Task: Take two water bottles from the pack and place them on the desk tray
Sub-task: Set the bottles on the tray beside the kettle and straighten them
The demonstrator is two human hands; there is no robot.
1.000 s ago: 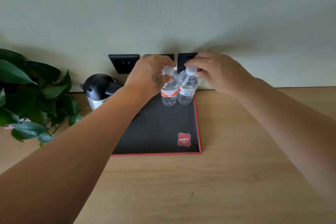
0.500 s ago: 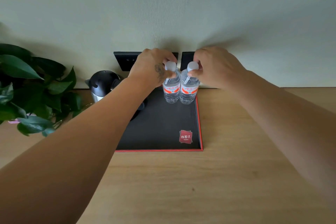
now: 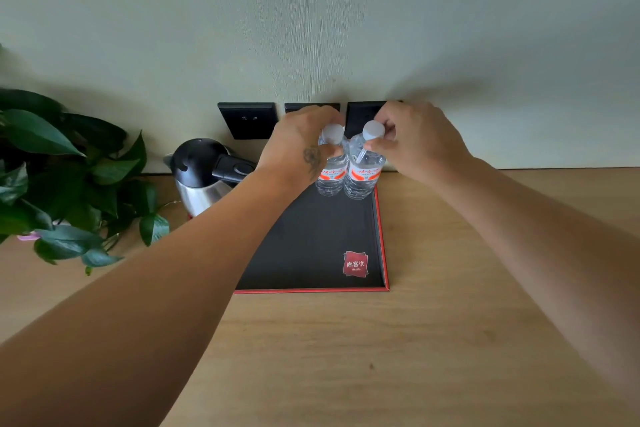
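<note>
Far L of both hands: potted plant (image 3: 62,180), leaves hanging over the bench (image 3: 450,340). No part in this step.

Just L of the L hand: electric kettle (image 3: 204,173), steel body, black lid, handle pointing at the L wrist. Risk 1: L forearm passes close over the handle; a careless pull-back toward the body could clip it and shove the kettle.

L hand (image 3: 301,146): curled round the neck/shoulder of the L water bottle (image 3: 332,166), thumb on the front, grip closed on it. Base of bottle looks seated on the black tray (image 3: 311,253), far R corner, but contact under the base can't be confirmed from this angle.

R hand (image 3: 415,142): fingertips pinched at the cap/neck of the R water bottle (image 3: 363,170), closed on it. Bottle upright, touching or nearly touching its twin.

Risk 2: both held high, near the caps, so a sideways tug on release tips a tall narrow bottle; the pair stand so close that one falling takes the other.

Risk 3: R bottle sits right by the tray's red R rim; if base rides the lip it will rock or slide off onto the bench.

Behind the hands: wall sockets (image 3: 247,120). Knuckles near them, minor.
</note>
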